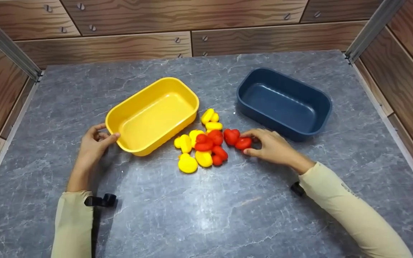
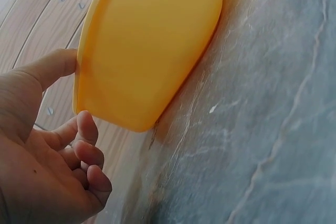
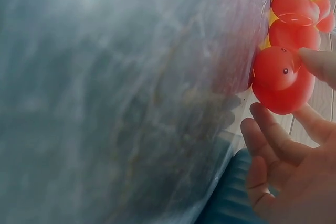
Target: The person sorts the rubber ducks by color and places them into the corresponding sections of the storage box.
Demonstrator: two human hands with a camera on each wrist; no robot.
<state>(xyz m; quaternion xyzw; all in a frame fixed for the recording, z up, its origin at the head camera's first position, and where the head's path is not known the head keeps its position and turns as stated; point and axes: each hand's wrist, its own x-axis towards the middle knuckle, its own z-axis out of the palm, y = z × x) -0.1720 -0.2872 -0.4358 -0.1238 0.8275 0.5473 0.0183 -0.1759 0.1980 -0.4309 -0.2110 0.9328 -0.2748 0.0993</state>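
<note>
My left hand (image 1: 93, 145) holds the near left corner of a yellow plastic bin (image 1: 156, 120), thumb at the rim and fingers on the outside. In the left wrist view, the thumb and index finger meet the edge of the bin (image 2: 147, 45). My right hand (image 1: 274, 148) pinches a red rubber duck (image 1: 243, 143) at the right end of a pile. The right wrist view shows thumb and fingers either side of this duck (image 3: 281, 85). Another red duck (image 1: 232, 137) sits against it. Yellow ducks (image 1: 188, 163) and more red ducks (image 1: 203, 142) lie heaped together to the left.
A dark blue bin (image 1: 281, 104) stands behind my right hand. Both bins have nothing inside. The grey marbled tabletop (image 1: 192, 215) is bordered by wood-patterned panels (image 1: 192, 14) at the back and sides, with metal posts (image 1: 371, 28) at the rear corners.
</note>
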